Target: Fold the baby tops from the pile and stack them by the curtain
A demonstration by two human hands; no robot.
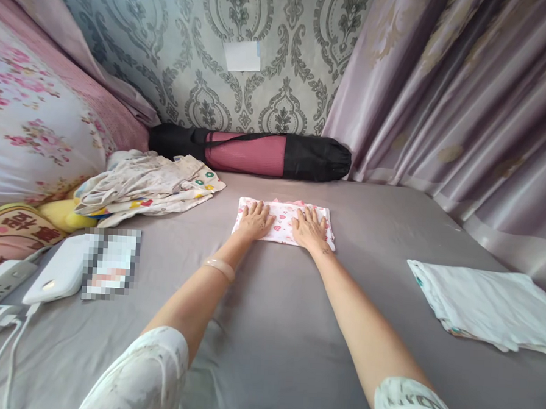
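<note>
A folded white cloth garment with a pink heart print (281, 220) lies flat on the grey sheet, its long side running left to right. On its left part rests my left hand (255, 220), palm down with the fingers spread. My right hand (309, 228) presses flat on the right part, fingers also apart. Between the two hands the printed middle shows. A bit of pink edge sticks out along the far side. What lies under my palms is hidden.
To the right lies a folded white cloth stack (491, 304). At the left are crumpled clothes (150, 183), a white power bank (63, 267), a power strip (6, 279) with cables and a floral pillow (40, 107). A black and pink rolled bag (248, 153) lies along the wall.
</note>
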